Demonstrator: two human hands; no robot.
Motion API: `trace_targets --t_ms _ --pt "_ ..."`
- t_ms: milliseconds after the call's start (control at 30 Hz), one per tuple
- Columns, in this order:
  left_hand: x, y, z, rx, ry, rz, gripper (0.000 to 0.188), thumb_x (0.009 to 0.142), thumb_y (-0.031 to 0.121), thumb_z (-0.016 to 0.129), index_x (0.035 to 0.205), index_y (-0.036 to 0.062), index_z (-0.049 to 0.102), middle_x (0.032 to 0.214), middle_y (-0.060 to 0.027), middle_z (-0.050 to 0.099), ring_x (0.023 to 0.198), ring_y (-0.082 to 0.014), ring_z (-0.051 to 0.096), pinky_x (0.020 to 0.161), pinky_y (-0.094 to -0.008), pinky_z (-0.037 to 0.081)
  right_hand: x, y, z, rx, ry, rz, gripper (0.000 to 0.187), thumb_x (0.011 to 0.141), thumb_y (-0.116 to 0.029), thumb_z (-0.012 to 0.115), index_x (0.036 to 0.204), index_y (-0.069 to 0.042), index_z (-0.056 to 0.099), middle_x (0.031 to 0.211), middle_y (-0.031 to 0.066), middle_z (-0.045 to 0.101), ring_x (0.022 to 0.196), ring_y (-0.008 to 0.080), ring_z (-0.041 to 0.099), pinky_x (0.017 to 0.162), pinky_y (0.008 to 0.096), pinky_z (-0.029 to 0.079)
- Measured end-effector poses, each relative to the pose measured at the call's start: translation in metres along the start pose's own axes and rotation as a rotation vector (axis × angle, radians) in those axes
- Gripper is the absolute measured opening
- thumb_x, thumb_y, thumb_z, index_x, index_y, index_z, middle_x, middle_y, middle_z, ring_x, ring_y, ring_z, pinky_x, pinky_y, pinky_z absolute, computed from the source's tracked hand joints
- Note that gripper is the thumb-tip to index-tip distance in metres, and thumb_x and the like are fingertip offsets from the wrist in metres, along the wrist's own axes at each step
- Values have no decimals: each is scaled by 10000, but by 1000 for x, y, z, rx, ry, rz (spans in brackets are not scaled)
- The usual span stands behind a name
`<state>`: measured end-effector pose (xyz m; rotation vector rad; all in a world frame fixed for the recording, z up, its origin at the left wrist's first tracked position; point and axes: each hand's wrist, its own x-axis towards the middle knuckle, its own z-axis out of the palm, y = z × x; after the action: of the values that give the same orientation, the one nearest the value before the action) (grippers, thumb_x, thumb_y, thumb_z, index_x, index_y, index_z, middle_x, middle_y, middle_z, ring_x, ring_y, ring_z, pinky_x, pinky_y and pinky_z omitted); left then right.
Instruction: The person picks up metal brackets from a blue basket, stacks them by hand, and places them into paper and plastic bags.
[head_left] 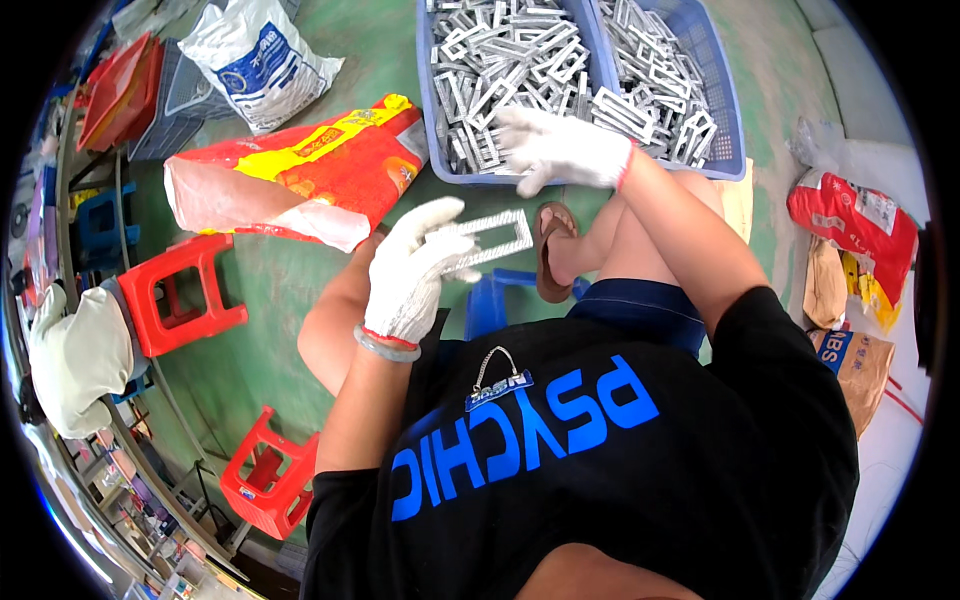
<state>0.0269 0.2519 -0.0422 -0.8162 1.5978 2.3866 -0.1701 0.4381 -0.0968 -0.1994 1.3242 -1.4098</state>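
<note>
The left hand [410, 265], in a white knitted glove, is partly closed and has hold of one grey metal frame [524, 231]. The fingers cover the left end of this frame, and its open rectangle points to the right, in front of the person's body. The right hand [565, 150], also gloved in white, is widely open with the fingers spread. It is over the near part of the left blue basket [520, 180], where a pile of similar frames [510, 65] lies in disorder. I cannot tell if its fingertips touch the pile, but I see nothing gripped in it. Just beside, on the right, stands a second blue basket [730, 100], also filled with such frames. To the left of the baskets lies a red and yellow sack [305, 170], and farther behind it is a white sack [262, 65]. On the green floor [270, 350], at the left, there are two red stools, one farther [185, 295] and one nearer [268, 480].
</note>
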Motion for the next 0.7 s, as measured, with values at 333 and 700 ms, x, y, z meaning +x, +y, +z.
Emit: trace_targets --t_ms 333,700 --pt "-6 -27 -19 -331 61 -112 465 801 -21 591 1260 -44 517 1169 -199 608 1055 -348 634 980 -448 488 97 65 -63 -1078 661 459 695 730 -375 690 1316 -45 518 1277 224 593 1141 337 619 990 408 495" --pt "-5 -18 -27 -258 67 -141 633 800 105 599 1394 -23 420 1326 -235 525 1018 -334 646 823 -440 582 131 91 -65 -1210 847 460 357 847 -184 592 1190 -112 663 1298 191 565 1149 346 614 931 430 524"
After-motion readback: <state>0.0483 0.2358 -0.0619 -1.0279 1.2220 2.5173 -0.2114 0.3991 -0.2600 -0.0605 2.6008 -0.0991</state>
